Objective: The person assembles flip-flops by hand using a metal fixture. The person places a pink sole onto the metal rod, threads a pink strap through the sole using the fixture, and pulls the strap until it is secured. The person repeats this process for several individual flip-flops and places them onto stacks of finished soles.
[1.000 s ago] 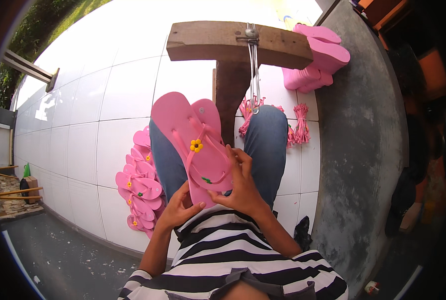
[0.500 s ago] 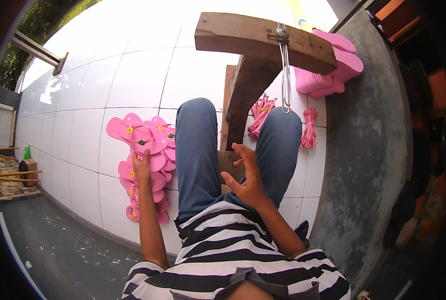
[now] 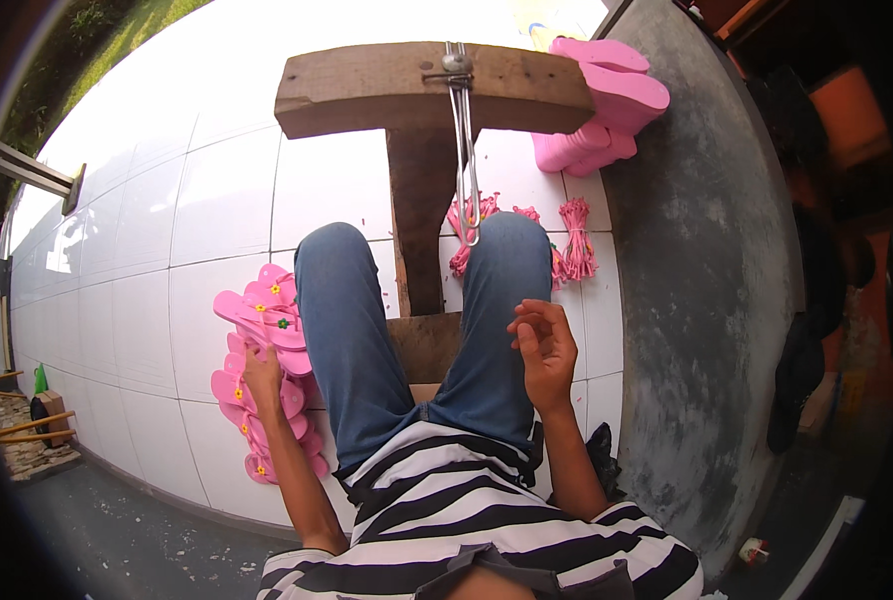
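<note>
My left hand [image 3: 263, 374] is closed at the near edge of a pink flip-flop [image 3: 292, 333] with flower-trimmed straps, on top of a pile beside my left leg. Some of its fingers are hidden. More pink flip-flops [image 3: 231, 388] overlap beneath and nearer to me. My right hand [image 3: 549, 358] hovers by my right thigh, fingers loosely bent and apart, holding nothing. Between my knees rises a T-shaped wooden stand [image 3: 417, 215]. A long metal wire tool [image 3: 464, 150] hangs from a bolt on its crossbar.
Bundles of pink straps [image 3: 577, 240] lie on the white tiles [image 3: 222, 195] beyond my right knee. Pink soles [image 3: 617, 95] are stacked at the far right, beside a grey concrete ledge [image 3: 702, 300]. A black plastic bag [image 3: 602, 458] sits by my right elbow.
My right hand has moved right, from between my knees to beside my right thigh. The top flip-flops have shifted slightly right on the pile at my left hand. The view has turned.
</note>
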Available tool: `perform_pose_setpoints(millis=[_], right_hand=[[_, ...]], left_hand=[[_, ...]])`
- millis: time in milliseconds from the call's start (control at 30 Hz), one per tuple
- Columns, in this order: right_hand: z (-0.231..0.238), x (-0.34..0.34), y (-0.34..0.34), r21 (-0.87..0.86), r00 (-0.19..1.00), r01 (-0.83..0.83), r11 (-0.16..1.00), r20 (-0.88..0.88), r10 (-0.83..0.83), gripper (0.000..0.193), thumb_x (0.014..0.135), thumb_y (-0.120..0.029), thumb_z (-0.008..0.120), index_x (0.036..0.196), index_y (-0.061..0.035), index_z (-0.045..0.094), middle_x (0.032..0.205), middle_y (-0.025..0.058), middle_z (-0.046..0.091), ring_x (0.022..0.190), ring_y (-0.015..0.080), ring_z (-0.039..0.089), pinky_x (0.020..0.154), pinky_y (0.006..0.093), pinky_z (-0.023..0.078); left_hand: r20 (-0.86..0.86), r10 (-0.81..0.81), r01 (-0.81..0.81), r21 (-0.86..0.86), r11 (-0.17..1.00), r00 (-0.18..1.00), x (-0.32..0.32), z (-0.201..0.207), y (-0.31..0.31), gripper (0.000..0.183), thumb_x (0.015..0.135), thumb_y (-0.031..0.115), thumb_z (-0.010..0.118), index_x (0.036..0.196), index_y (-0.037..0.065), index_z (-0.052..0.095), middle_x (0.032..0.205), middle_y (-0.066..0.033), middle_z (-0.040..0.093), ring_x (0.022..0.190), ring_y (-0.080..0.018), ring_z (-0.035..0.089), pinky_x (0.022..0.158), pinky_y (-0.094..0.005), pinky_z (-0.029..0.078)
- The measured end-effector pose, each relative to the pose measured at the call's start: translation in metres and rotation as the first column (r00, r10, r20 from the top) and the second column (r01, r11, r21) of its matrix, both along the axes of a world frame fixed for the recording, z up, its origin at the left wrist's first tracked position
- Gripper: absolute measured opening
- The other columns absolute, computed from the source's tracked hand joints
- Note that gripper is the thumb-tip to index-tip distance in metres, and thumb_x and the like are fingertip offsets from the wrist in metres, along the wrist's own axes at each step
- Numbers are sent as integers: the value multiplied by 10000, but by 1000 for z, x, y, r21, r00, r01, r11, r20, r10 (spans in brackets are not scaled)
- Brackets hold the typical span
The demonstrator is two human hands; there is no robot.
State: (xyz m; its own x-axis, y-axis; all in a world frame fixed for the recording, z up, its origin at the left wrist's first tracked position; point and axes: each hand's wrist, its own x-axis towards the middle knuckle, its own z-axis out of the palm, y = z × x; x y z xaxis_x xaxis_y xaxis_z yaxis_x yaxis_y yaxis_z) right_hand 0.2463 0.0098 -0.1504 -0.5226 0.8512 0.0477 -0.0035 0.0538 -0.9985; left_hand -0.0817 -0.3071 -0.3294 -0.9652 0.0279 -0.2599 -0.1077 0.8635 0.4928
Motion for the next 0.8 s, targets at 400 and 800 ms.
perform_pose_setpoints(millis=[400, 800], right_hand=[[-112, 19, 97, -173, 916, 400, 900, 116, -385, 206, 985, -168, 548, 1137, -35, 589, 927, 23, 632, 822, 85, 587, 689, 230, 482], [-75, -61, 258, 517, 813, 365, 774, 229, -536, 288, 879, -228, 666, 1080, -27, 622, 1056, 139, 594, 1003, 286, 568, 917, 401, 456]], left_hand=[[-499, -11, 319, 536, 781, 866, 47, 210, 137, 256, 1000, 140, 498, 1197, 10, 596, 952, -106, 695, 792, -164, 633, 733, -307, 508], [-457, -734, 720, -250, 648, 502, 33, 176, 215, 125, 868, 138, 642, 977, 112, 696, 855, -83, 710, 767, -271, 666, 706, -392, 499]])
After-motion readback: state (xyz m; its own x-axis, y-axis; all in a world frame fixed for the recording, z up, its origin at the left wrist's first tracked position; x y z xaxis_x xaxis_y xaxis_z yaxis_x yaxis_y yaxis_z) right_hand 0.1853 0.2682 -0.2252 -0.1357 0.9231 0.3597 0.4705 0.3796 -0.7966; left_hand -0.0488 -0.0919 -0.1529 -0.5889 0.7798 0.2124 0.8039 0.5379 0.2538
